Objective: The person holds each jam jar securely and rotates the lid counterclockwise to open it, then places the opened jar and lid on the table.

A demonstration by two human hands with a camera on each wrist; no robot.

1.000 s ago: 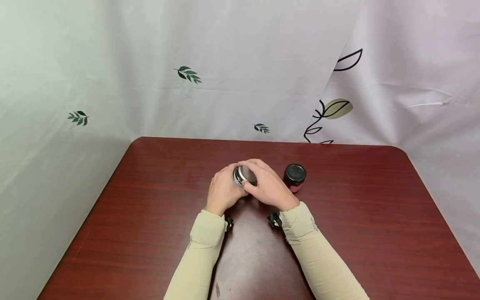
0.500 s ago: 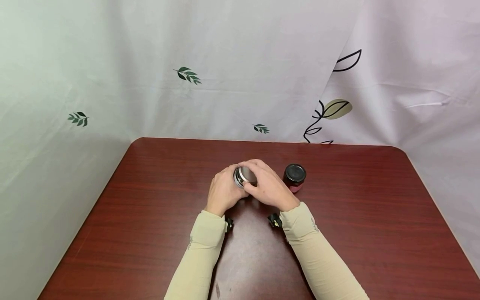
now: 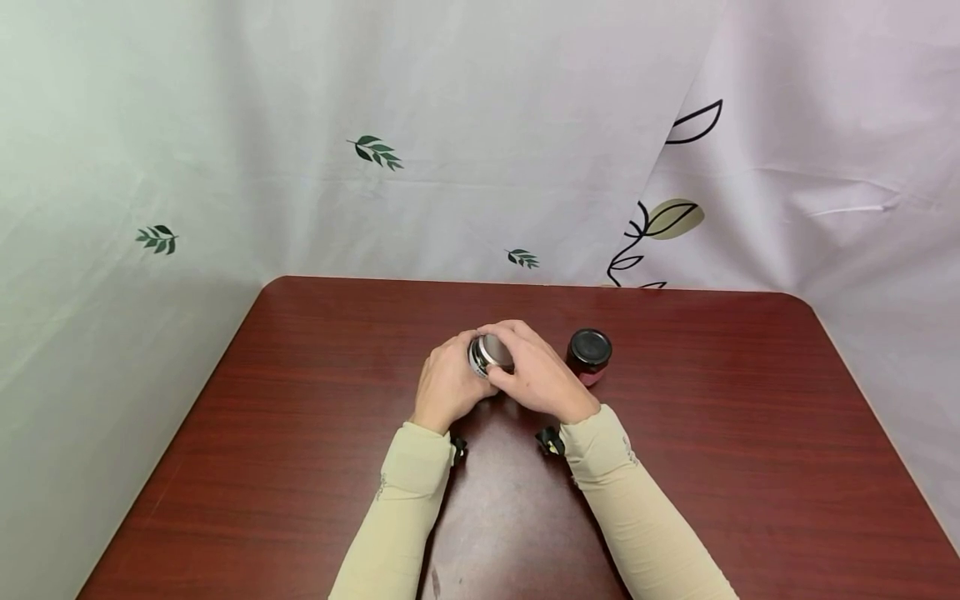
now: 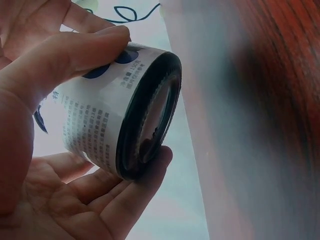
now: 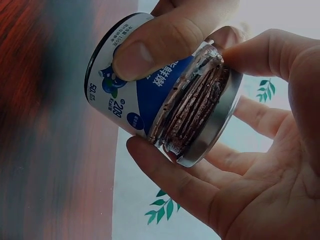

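Jar, axis tilted, lid up and rightward, left hand gripping body, right hand gripping lid.

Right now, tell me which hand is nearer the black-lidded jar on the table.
Right. The right hand is just left of the black-lidded jar; the left hand is farther left, beyond the right.

From my remote screen I logged a white-and-blue jar with silver lid, centre; black-lidded jar, right of centre; red-brown wood-grain table; cream sleeves, bottom; white curtain, green leaf sprigs upper left.
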